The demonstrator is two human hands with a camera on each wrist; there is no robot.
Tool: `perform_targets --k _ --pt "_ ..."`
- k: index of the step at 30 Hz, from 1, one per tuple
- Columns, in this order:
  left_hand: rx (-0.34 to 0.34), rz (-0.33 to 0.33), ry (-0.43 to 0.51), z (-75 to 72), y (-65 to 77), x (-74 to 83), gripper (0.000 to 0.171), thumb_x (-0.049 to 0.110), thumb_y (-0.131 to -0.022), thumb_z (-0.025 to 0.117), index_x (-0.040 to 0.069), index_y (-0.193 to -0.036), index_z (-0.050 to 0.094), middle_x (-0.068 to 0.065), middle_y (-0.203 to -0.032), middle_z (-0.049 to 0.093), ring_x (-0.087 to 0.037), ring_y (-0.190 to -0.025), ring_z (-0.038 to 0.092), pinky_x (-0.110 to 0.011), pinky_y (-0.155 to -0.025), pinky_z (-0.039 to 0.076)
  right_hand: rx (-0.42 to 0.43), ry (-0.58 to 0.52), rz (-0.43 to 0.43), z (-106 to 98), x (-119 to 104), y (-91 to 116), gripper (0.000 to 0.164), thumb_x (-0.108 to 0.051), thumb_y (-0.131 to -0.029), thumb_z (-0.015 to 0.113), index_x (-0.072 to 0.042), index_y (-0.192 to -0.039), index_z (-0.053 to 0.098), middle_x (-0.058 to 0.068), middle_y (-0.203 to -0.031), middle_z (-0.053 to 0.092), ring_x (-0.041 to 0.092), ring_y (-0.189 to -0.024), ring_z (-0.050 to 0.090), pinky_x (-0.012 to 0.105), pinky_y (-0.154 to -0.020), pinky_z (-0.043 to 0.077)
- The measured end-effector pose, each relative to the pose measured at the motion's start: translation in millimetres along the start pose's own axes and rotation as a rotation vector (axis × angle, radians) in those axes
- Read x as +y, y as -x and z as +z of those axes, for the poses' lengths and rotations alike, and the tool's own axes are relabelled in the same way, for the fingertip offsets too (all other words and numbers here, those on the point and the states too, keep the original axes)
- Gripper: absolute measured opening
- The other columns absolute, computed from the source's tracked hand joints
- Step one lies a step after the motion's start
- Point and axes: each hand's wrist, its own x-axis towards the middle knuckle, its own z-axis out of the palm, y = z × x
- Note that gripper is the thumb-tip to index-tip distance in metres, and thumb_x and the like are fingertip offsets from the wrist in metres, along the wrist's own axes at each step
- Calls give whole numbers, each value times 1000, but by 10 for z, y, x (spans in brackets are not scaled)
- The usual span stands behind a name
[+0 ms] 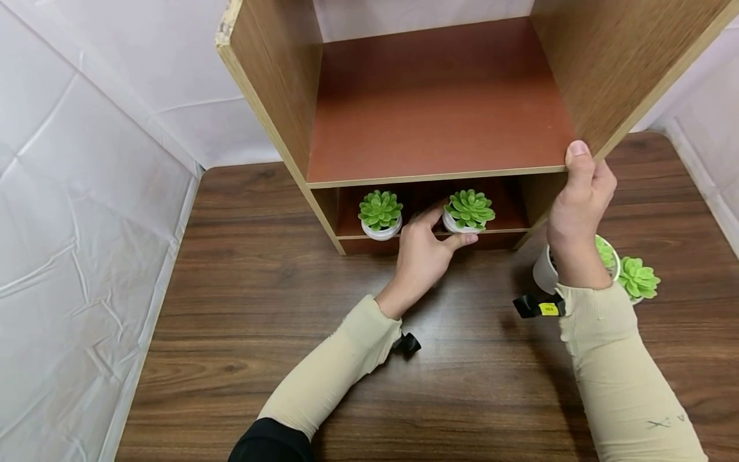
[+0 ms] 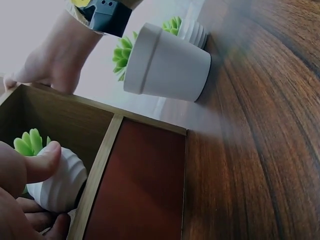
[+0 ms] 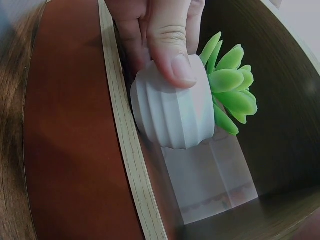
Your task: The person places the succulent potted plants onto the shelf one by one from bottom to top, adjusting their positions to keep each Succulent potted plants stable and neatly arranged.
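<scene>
My left hand [image 1: 423,251] grips a small succulent [image 1: 470,208] in a white ribbed pot at the lower compartment of a wooden shelf unit [image 1: 444,102]. In the right wrist view the thumb presses on the side of the ribbed pot [image 3: 175,112], with fingers partly hidden behind it. A second potted succulent [image 1: 381,215] stands left of the hand on the same low shelf. My right hand [image 1: 579,212] holds the unit's right side panel [image 1: 629,70], its thumb at the front edge near the middle board and its other fingers mostly hidden.
Beside the right forearm, a larger smooth white pot [image 2: 170,67] with a green plant stands on the wooden table [image 1: 242,333]. Another small succulent [image 1: 638,280] is to its right. White sheeting [image 1: 81,212] covers the walls.
</scene>
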Motion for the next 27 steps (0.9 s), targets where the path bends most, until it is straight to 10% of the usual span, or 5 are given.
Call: perform_targets --k 27 --pt "-34 -9 -110 -20 -27 -2 66 42 -66 79 14 -123 59 4 -118 59 -14 -106 50 -22 -90 36 25 -63 29 15 9 3 23 -10 -88 51 7 -88 66 15 -78 62 20 -72 57 28 -71 45"
